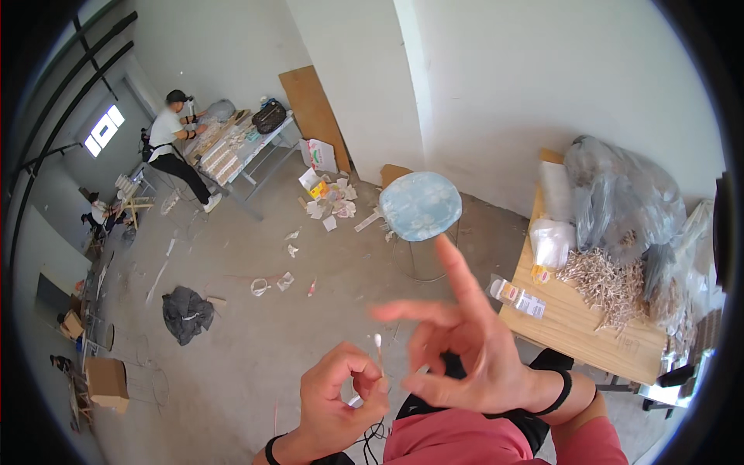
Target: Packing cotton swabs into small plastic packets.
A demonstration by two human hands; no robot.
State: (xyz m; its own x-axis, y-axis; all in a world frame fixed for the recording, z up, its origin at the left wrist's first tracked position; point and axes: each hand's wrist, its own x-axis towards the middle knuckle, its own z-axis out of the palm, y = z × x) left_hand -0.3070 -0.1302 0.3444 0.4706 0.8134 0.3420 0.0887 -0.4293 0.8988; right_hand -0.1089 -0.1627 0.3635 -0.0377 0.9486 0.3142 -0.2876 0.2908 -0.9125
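Note:
My left hand (339, 394) is closed, its thumb and forefinger pinching a cotton swab (378, 341). The swab stands upright with its white tip above the fingers. Just to the right, my right hand (477, 349) is raised with the fingers apart, the forefinger pointing up and away. It is slightly blurred, and I see nothing in it. Off to the right, a heap of loose cotton swabs (604, 283) lies on a wooden table (589, 333), away from both hands.
Clear plastic bags (628, 194) and small packets (515, 296) share the right table. A round stool with a blue cover (421, 205) stands ahead. Paper scraps (335, 203) and a dark bag (187, 314) lie on the floor. A person (167, 136) works at a far table.

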